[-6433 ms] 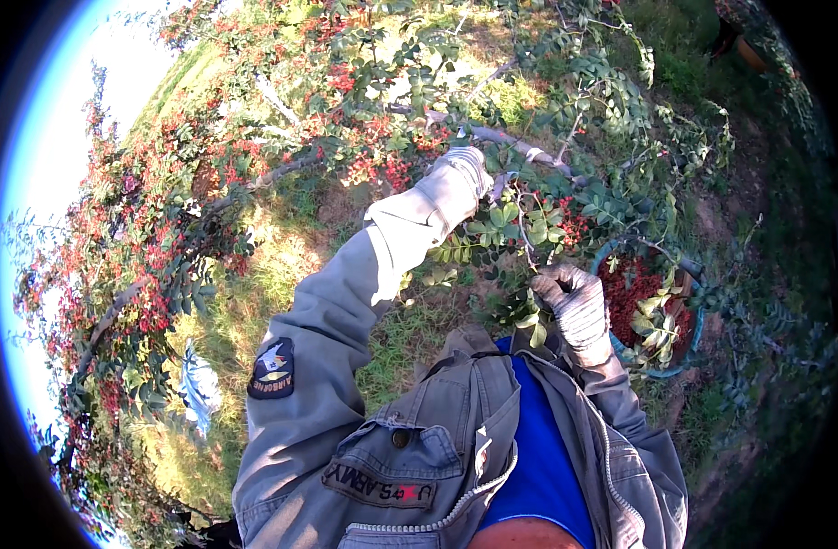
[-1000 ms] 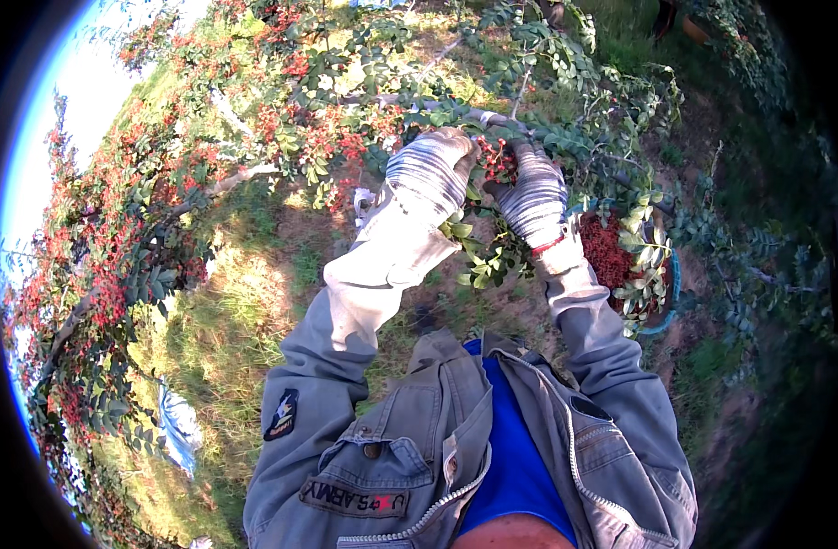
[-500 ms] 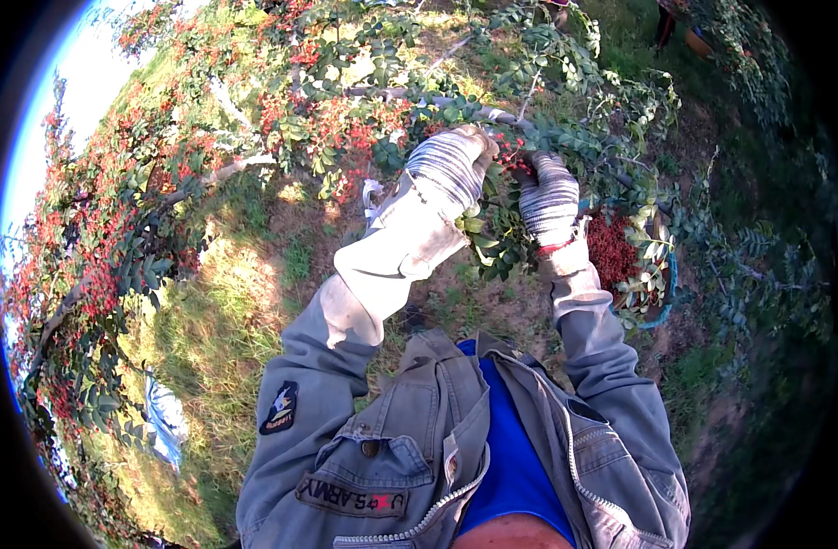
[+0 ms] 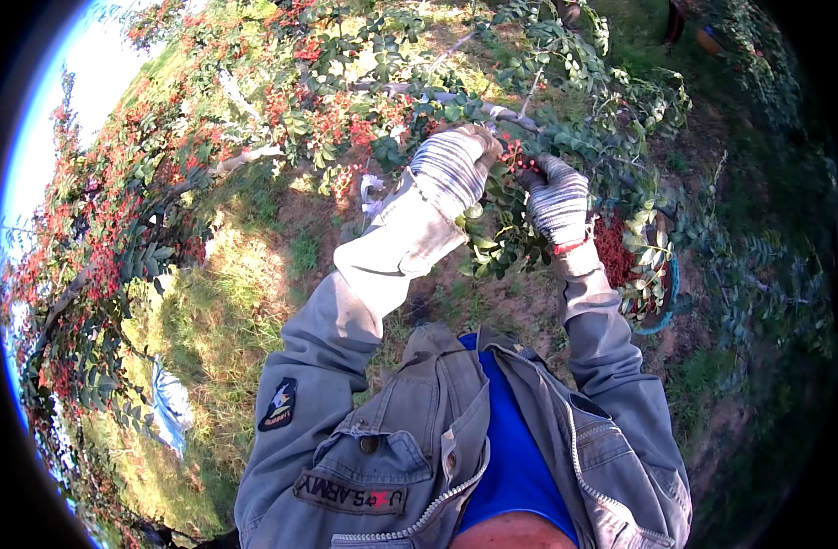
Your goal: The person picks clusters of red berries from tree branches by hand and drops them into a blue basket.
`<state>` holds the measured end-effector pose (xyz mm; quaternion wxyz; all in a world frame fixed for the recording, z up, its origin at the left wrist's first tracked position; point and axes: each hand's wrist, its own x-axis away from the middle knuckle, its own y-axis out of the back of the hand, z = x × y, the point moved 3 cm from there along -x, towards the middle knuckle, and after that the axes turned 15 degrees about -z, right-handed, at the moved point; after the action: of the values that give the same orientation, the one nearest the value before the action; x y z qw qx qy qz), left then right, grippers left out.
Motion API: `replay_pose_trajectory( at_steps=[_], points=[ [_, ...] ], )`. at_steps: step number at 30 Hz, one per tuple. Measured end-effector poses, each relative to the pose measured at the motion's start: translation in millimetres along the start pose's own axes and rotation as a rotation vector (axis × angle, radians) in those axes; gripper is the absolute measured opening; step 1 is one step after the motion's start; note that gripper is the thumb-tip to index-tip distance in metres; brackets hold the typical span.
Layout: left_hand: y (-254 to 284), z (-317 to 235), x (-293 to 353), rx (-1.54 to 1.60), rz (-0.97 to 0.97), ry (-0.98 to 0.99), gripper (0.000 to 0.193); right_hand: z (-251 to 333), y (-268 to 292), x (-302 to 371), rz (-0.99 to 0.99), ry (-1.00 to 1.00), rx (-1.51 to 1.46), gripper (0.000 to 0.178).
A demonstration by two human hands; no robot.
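Note:
A small cluster of red berries (image 4: 513, 154) shows between my two gloved hands, below a thick branch. My left hand (image 4: 454, 170), in a striped knit glove, is closed at the cluster's left side; its fingertips are turned away, so what they grip is hidden. From the right, my right hand (image 4: 560, 199), in a matching glove, pinches at the cluster with bent fingers. Green leaves (image 4: 499, 240) hang beneath and between both hands. Beside my right wrist, a heap of picked red berries (image 4: 613, 252) lies in a container with a teal rim (image 4: 661, 317), partly covered by leaves.
The grey branch (image 4: 501, 113) crosses just beyond my hands. Berry-laden boughs (image 4: 108, 242) fill the left side. A whitish strip (image 4: 371, 194) hangs near my left wrist. A pale blue sheet (image 4: 169, 407) lies on the grass at lower left. Shaded foliage stands at right.
My right hand has shifted slightly right and down, still at the berries. The left hand stays nearly in place. The view has tilted a little.

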<state>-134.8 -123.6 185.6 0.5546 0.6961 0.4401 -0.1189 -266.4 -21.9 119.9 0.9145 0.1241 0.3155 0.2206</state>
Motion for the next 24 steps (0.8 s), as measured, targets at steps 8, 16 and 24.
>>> replay_pose_trajectory(
  at_steps=[8,16,24],
  points=[
    [4.4,12.0,9.4,0.136,0.096,0.211,0.011,11.5,66.0,48.1,0.009,-0.359,-0.406,0.011],
    [19.3,27.8,6.6,0.199,0.048,0.028,0.019,-151.0,95.6,106.7,-0.167,-0.266,0.18,0.023],
    [19.8,47.7,15.9,0.432,0.023,0.101,0.024,-168.9,100.3,131.1,-0.037,-0.099,0.826,0.036]
  ],
)
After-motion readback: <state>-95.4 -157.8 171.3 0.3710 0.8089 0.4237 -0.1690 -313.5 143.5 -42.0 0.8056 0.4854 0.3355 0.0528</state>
